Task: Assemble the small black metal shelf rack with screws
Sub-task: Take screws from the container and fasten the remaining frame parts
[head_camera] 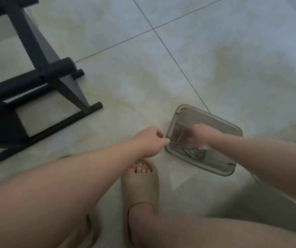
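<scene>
Item 1. Small black metal shelf rack (27, 83): far left on the tiled floor (215, 59), tipped at an angle. Tubes and a flat panel are already joined; one tube shows an open screw hole. Judged partly assembled, with fastening left to do.

Item 2. Clear plastic tray (215, 120): near right on the floor, well apart from the rack. It holds several loose screws (188, 152) lying scattered in its left half.

Item 3. Left hand (149, 140): just beside the tray's left rim, fingers curled in, fingertips at the rim. Whether they pinch a screw, hold the rim or hold nothing cannot be told.

Item 4. Right hand (199, 136): inside the tray, over the screws, blurred. How far its fingers are open, and whether they hold a screw, cannot be told.

Item 5. Beige slipper (140, 185): near centre, on the person's foot, just left of the tray.

Status: judged to be the screw-fetching step. No screw is at the rack; carrying screws over and driving them in remains.
</scene>
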`<state>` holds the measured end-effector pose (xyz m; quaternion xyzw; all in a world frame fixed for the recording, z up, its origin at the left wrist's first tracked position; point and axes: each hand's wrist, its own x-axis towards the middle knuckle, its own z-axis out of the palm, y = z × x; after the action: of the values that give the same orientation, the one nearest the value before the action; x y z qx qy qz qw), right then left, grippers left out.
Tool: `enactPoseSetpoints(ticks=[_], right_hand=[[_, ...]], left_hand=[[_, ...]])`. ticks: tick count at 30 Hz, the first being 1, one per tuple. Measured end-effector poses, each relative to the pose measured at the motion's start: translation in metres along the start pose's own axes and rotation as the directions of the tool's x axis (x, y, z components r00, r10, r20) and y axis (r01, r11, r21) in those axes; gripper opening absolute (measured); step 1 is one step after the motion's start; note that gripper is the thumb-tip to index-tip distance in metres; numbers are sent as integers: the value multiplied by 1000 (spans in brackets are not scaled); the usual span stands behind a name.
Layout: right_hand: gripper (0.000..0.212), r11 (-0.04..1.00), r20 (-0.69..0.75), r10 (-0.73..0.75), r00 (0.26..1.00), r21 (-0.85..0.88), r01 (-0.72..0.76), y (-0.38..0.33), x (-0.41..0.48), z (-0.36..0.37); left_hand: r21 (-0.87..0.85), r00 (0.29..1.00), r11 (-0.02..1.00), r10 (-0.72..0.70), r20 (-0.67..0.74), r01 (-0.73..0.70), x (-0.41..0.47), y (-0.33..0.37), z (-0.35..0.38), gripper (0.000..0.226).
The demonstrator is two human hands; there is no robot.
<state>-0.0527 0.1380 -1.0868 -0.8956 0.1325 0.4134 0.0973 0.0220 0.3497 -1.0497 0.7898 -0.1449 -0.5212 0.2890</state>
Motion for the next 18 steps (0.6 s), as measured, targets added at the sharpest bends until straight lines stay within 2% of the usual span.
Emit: enactPoseSetpoints(ticks=[2, 4, 12, 16, 18], right_hand=[[51, 999, -30, -38, 999, 18, 38, 4, 7, 11], [49, 997, -51, -77, 996, 1, 77, 7, 12, 18], [24, 980, -88, -124, 988, -166, 108, 5, 21, 25], [28, 995, -87, -58, 995, -86, 50, 7, 13, 15], [18, 1000, -102, -4, 995, -3, 4, 6, 4, 5]], left_hand=[[-79, 1000, 997, 2, 10, -1, 6, -1, 7, 26], [-108, 1000, 994, 6, 4, -6, 11, -1, 9, 22], [-177, 1000, 984, 16, 12, -13, 16, 2, 13, 25], [-172, 1000, 985, 8, -17, -11, 13, 3, 16, 21], [-141, 1000, 990, -20, -12, 18, 8, 6, 11, 27]])
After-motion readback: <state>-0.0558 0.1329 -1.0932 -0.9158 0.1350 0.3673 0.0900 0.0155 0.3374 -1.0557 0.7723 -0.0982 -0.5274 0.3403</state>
